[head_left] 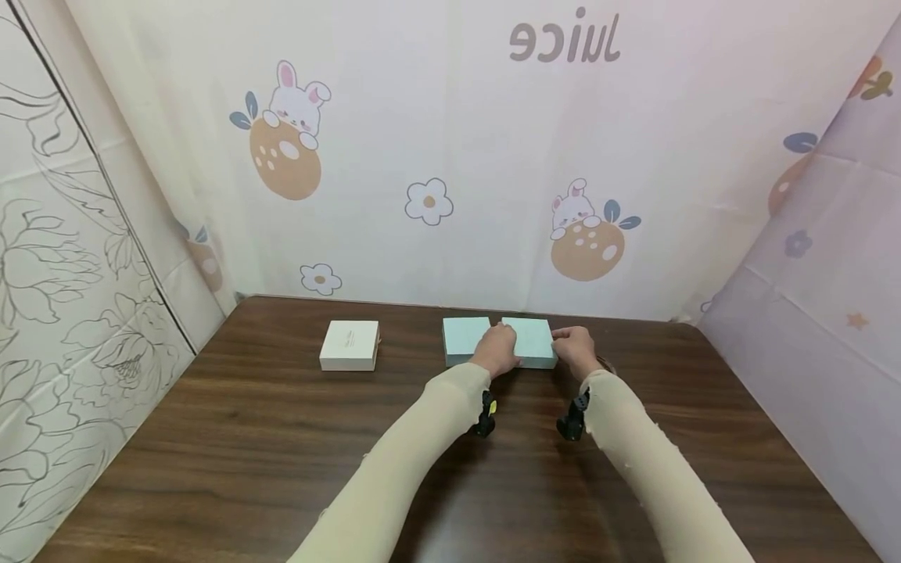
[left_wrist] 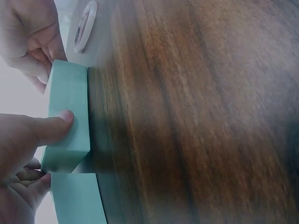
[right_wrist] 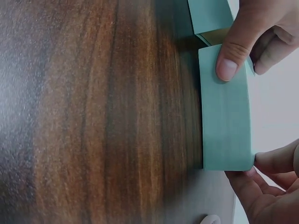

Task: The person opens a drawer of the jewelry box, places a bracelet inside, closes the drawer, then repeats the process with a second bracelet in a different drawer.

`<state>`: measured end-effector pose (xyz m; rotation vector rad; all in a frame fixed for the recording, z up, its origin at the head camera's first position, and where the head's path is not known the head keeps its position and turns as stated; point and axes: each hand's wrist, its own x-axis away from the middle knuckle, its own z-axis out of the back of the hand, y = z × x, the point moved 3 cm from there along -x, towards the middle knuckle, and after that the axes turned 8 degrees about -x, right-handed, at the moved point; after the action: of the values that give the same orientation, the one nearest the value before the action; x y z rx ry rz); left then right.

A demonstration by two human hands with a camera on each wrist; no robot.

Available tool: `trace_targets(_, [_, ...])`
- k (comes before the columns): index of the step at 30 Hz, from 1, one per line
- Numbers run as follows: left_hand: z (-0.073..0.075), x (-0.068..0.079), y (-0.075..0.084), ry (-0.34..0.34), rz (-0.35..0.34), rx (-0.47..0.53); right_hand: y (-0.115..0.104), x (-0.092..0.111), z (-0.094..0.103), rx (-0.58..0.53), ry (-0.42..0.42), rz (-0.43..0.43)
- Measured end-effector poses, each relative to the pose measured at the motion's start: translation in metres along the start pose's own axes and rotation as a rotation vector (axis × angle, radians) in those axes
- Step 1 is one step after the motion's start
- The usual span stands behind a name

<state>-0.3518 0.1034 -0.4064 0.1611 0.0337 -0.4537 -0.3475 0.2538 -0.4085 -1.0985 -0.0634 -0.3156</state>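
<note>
Two mint-green boxes stand side by side near the far edge of the table. My left hand grips the right mint-green box at its left end. In the left wrist view its thumb presses on the long front face, the other fingers partly hidden behind. At the opposite end, my right hand holds the same box by the corner, fingertips bent at the edge. The left mint-green box is right beside my left hand, a narrow gap between it and the held box.
A square white box with small print on its lid lies farther left on the brown wooden table. Past the right end of the held box lies a white ring-shaped thing. A printed curtain hangs behind the table's far edge.
</note>
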Motion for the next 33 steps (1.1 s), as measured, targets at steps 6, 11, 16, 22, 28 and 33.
trace_targets(6, [0.002, 0.0, 0.005, -0.015, 0.008, -0.034, 0.002, 0.002, 0.002, -0.016, 0.002, 0.008])
trace_targets(11, [0.001, 0.0, 0.009, -0.031, 0.005, -0.072, 0.005, 0.004, 0.002, -0.035, 0.011, 0.017])
trace_targets(16, [-0.003, -0.001, 0.011, -0.033, 0.006, -0.075, 0.007, 0.005, 0.001, -0.046, 0.015, 0.016])
trace_targets(22, [0.0, 0.003, 0.011, -0.036, -0.002, -0.053, 0.004, 0.007, 0.001, -0.036, 0.009, 0.004])
trace_targets(28, [0.011, 0.005, 0.007, 0.017, -0.042, -0.036, -0.014, 0.013, 0.003, 0.013, 0.032, 0.063])
trace_targets(33, [0.026, 0.014, -0.006, 0.019, -0.034, 0.062, -0.027, 0.021, -0.001, 0.032, -0.002, 0.121])
